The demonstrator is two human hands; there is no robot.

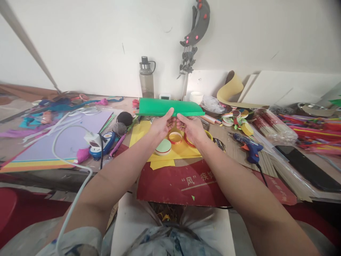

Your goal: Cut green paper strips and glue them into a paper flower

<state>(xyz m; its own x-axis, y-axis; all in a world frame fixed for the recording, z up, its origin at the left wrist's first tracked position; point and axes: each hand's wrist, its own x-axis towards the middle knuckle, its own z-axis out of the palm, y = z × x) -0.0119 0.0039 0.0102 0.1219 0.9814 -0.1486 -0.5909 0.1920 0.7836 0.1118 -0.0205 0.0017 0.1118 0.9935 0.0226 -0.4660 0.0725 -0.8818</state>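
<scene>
A sheet of green paper [167,106], bent over into a long curved fold, is held up above the table. My left hand [163,124] pinches its near edge with the thumb on top, just left of the middle. Close beside it, my right hand [189,126] grips the same edge, thumb uppermost. Beneath my hands lies yellow paper [138,137]. On that sit a round disc with a pale green top [163,146], a small ring [175,137] and a red ring [188,139] partly hidden by my right hand.
A blue glue gun [252,147] and a black phone [309,167] lie to the right. At the left are a power strip [105,145], its white cable [80,188] and lilac paper [80,133]. Behind stands a water bottle [146,80]. Red printed board [165,185] covers the front edge.
</scene>
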